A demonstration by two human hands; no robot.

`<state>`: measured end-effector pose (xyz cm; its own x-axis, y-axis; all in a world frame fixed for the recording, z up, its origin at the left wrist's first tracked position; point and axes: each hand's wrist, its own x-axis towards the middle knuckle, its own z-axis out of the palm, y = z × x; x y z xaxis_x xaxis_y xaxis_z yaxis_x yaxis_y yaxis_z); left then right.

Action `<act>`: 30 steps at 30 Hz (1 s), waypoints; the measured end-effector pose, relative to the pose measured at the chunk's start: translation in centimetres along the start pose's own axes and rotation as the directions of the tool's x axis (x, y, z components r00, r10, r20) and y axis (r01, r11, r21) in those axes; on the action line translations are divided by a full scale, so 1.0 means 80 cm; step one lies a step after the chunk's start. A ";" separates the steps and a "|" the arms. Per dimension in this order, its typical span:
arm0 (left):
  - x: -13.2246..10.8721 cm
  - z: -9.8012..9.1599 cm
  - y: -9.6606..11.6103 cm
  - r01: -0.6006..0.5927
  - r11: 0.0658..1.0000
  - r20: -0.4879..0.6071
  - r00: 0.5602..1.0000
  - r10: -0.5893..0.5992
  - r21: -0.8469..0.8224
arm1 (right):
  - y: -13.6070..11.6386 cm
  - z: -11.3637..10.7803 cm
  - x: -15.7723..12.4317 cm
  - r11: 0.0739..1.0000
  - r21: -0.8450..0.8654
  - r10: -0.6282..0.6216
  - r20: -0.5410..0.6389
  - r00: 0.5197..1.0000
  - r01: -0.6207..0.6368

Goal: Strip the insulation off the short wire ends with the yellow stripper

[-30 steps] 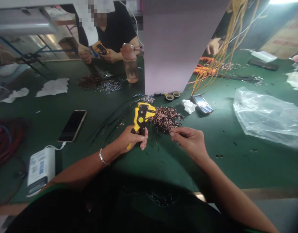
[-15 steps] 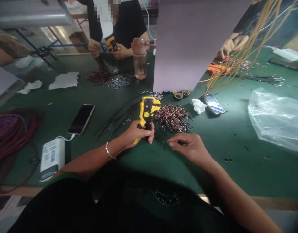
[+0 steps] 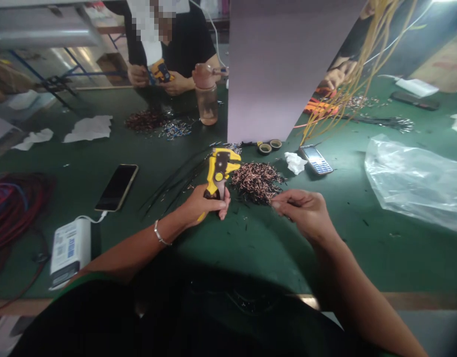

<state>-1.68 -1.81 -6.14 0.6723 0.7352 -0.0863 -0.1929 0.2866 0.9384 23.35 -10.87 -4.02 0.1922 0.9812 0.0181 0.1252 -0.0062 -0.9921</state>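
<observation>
My left hand (image 3: 204, 206) grips a yellow and black automatic wire stripper (image 3: 219, 171), its jaws pointing away from me. Just right of the tool lies a heap of short copper-cored wire pieces (image 3: 256, 182) on the green table mat (image 3: 362, 258). My right hand (image 3: 303, 210) is at the heap's lower right edge, thumb and forefinger pinched on what looks like a short wire piece. Long black wires (image 3: 176, 183) fan out left of the stripper, and small black offcuts are scattered below the heap.
A smartphone (image 3: 116, 187) and a white power bank (image 3: 70, 253) lie to the left, beside a red cable coil (image 3: 16, 210). Tape rolls (image 3: 269, 146), a tissue (image 3: 295, 163), a keypad phone (image 3: 315, 159) and a plastic bag (image 3: 414, 183) lie ahead and right. A co-worker's hands (image 3: 157, 79) hold another stripper beyond.
My right hand has moved up toward the heap's edge. My left hand still holds the stripper in the same grip, and the whole view has shifted slightly.
</observation>
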 end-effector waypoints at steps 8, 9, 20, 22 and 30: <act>-0.005 0.003 0.002 0.060 0.997 0.205 0.977 -0.050 -0.039 | -0.003 0.016 -0.007 0.999 0.036 -0.029 -0.111 0.993 0.033; -0.005 0.002 0.002 0.057 0.997 0.224 0.974 -0.045 -0.045 | -0.004 0.017 -0.009 0.999 0.022 -0.036 -0.111 0.993 0.039; -0.010 0.004 -0.004 0.076 0.995 0.221 0.971 -0.089 0.065 | -0.007 0.031 -0.018 0.964 -0.211 -0.188 -0.112 0.976 0.162; -0.012 0.004 -0.005 0.076 0.994 0.228 0.969 -0.091 0.075 | -0.007 0.033 -0.020 0.959 -0.225 -0.198 -0.101 0.975 0.171; -0.013 0.007 -0.009 0.053 0.985 0.255 0.962 -0.095 0.166 | -0.011 0.039 -0.024 0.939 -0.276 -0.222 -0.040 0.974 0.203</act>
<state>-1.88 -3.12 -6.54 0.8474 0.5238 -0.0867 -0.0355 0.2188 0.9751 19.84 -12.13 -3.55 0.1985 0.9494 0.2432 0.4252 0.1402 -0.8942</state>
